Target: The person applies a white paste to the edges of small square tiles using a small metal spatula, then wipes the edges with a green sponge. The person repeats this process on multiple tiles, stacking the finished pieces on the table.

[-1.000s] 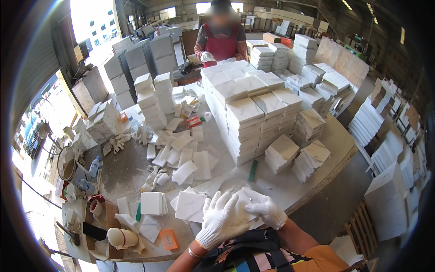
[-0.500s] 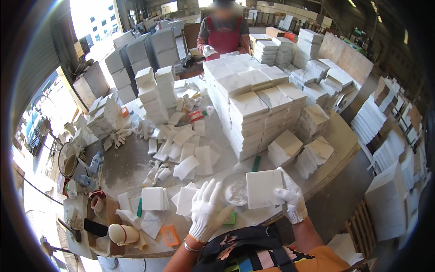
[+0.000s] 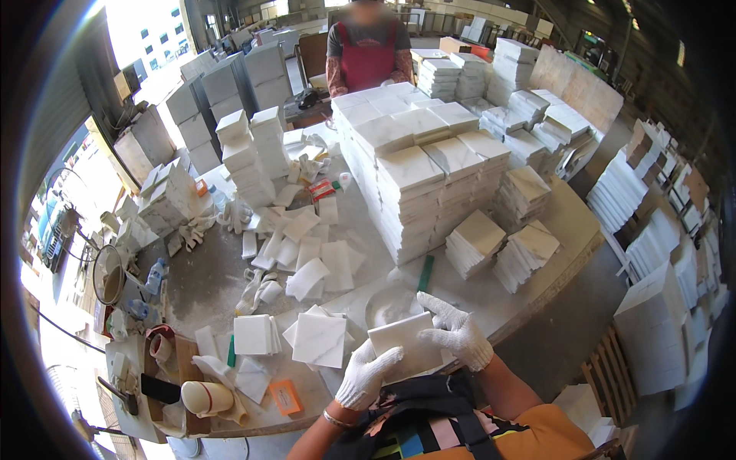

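Observation:
A square white stone tile [image 3: 409,346] is tilted in front of my body, held by both white-gloved hands. My left hand [image 3: 368,379] is closed on its lower left edge, the thumb upright against it. My right hand [image 3: 460,336] grips the upper right corner, with its index finger stretched along the far side. Just beyond the tile is a round patch of white powder [image 3: 389,303], partly hidden by it. To the left lie a loose fanned pile of tiles [image 3: 319,342] and a neater small stack of tiles [image 3: 254,335].
A large block of stacked tiles [image 3: 414,167] stands ahead, with shorter stacks [image 3: 475,238] at its right. Broken tile pieces [image 3: 307,253] lie left of it. An orange box [image 3: 285,397] and a wooden tray [image 3: 184,360] are near left. A person in a red apron [image 3: 368,57] stands opposite.
My left hand has gone from open to gripping the tile. My right hand has brought the tile lower and closer, tilting it. The person opposite has lowered their hands.

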Tool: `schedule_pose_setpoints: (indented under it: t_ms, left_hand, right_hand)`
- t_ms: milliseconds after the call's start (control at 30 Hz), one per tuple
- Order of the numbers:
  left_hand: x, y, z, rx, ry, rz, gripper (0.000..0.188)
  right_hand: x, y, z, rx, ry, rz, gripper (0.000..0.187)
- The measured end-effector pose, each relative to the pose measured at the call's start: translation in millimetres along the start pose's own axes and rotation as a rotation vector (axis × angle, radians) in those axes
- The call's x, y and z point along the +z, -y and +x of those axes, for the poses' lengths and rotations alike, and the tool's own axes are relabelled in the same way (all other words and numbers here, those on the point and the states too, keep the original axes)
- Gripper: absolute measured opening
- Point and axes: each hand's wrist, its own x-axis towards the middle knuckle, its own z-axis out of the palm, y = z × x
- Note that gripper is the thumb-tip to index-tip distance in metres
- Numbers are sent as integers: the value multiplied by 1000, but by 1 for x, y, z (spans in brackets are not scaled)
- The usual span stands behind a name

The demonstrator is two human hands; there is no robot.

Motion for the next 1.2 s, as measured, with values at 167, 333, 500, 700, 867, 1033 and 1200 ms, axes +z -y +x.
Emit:
schedule_pose_setpoints:
  t_ms: [167,333,500,700,867,1033,1200]
  left_hand:
    - [-3,7,4,10,33,84,43]
    - [-2,14,7,-43,21,-18,45]
    - [0,28,16,-104,6,-169,46]
    - [-4,45,30,-150,26,-270,45]
    - [-7,53,31,-153,9,-262,44]
    - [-6,54,31,-124,-50,-275,43]
    - [-12,63,31,-120,-96,-300,38]
  right_hand:
    - [-7,-9,24,-159,-215,206,48]
    - [-20,-31,20,-136,-163,105,46]
    - [-4,-30,7,-57,-72,58,43]
    - [1,-33,5,-149,-173,-135,25]
    - [0,-42,8,-40,-171,48,21]
    - [-3,-43,16,-12,-190,54,20]
    - [-24,-63,26,-88,-367,45,18]
